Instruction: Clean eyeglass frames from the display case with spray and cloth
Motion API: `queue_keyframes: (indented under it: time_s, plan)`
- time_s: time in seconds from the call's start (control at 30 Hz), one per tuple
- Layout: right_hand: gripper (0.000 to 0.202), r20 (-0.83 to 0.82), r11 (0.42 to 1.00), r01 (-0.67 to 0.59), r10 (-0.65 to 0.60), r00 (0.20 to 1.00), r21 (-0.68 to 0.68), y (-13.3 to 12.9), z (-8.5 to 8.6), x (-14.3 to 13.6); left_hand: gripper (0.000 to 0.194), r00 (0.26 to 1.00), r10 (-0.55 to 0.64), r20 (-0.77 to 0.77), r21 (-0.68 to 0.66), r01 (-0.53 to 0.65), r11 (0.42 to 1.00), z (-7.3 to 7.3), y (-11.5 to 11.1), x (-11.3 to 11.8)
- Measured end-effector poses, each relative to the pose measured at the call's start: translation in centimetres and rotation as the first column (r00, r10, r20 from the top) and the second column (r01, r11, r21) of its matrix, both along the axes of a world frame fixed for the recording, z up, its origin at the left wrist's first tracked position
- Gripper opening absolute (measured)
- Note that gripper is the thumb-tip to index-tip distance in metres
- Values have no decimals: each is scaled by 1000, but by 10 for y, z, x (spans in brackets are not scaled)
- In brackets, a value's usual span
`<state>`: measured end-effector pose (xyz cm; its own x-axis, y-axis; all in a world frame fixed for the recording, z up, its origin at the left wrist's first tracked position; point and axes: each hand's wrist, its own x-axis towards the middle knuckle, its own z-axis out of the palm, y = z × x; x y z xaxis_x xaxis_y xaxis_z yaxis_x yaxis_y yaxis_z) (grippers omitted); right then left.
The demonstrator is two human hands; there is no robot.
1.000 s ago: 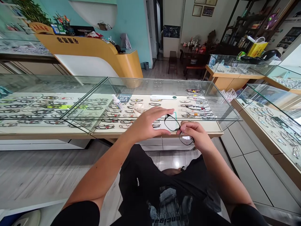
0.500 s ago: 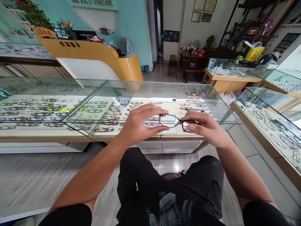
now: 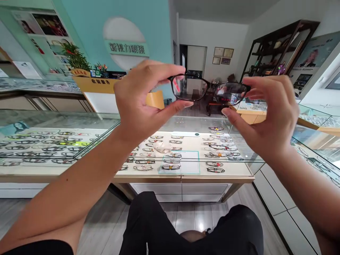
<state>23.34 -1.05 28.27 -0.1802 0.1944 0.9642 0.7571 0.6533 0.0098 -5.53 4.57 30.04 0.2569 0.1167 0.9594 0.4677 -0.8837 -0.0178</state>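
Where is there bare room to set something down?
Inside the glass case, bare board shows between the white bar and the teal-edged card, and right of the front-right frames, along the wooden edge. Left of the card, eyeglass frames crowd together. A hand could pass between the left hand and right hand, below the held glasses.

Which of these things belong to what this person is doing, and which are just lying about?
Part of the job:
dark-rimmed glasses
left fingers and right fingers, holding them

Just around:
other spectacle frames
glass display case
leafy plant
framed wall pictures
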Motion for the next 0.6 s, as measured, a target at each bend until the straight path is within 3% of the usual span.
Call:
queue_keyframes:
  time_s: [0.07, 0.2, 0.6]
  plan:
    - [55, 39, 993, 26, -31, 999, 118, 0, 15, 4, 65, 999, 52, 0, 28, -52, 998, 12, 2, -1]
    - [61, 98, 957, 63, -94, 991, 282, 2, 31, 8, 74, 993, 110, 39, -76, -107, 991, 23, 2, 1]
    - [56, 5, 953, 12, -14, 1000, 302, -6, 32, -2, 76, 991, 109, 71, -36, -107, 994, 25, 1, 9]
